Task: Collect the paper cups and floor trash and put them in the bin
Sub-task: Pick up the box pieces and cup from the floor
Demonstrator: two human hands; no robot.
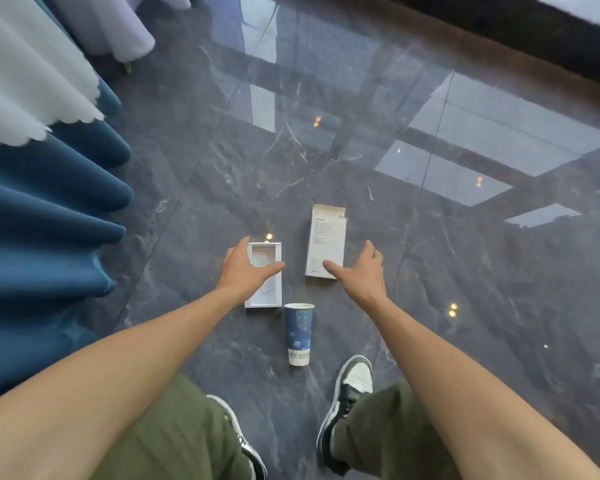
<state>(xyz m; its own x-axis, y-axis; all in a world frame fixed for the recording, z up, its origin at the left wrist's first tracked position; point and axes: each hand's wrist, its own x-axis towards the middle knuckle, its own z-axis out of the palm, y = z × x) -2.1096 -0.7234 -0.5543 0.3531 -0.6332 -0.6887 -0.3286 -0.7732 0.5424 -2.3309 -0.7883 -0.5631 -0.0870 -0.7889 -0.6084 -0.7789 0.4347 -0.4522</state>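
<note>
Little of the task looks done, as far as this view shows; three pieces of litter lie on the dark polished floor [430, 341] and no bin is anywhere in sight, so the collecting seems only to be starting and all the carrying and binning is left.

The left hand [245, 268] is stretched out over the open white box tray [267, 299], its grip spread wide, thumb pointing right and fingers curled at the tray's far left corner; it has hold of nothing, and whether it touches the tray I cannot tell. The right hand [362, 271] is likewise wide open and empty, its thumb reaching left across the near end of the white box sleeve [326, 237]; it looks close to the sleeve, not clamped on it.

The tray lies flat, shallow, open side up, with what seems a scrap of paper inside; the sleeve lies flat to its right and a little farther off, printed with small text too fine to read, a flap open at its far end. The paper cup [299, 336] lies on its side just near of the tray, between the two arms; its open rim points far, its base points near toward the person's shoes; it is dark blue with pale flecks and a white band near the base, and looks undented and empty. Blue and white drapery [42, 209] hangs along the left edge.

My judgement: both boxes are about to be taken, the cup after.
</note>
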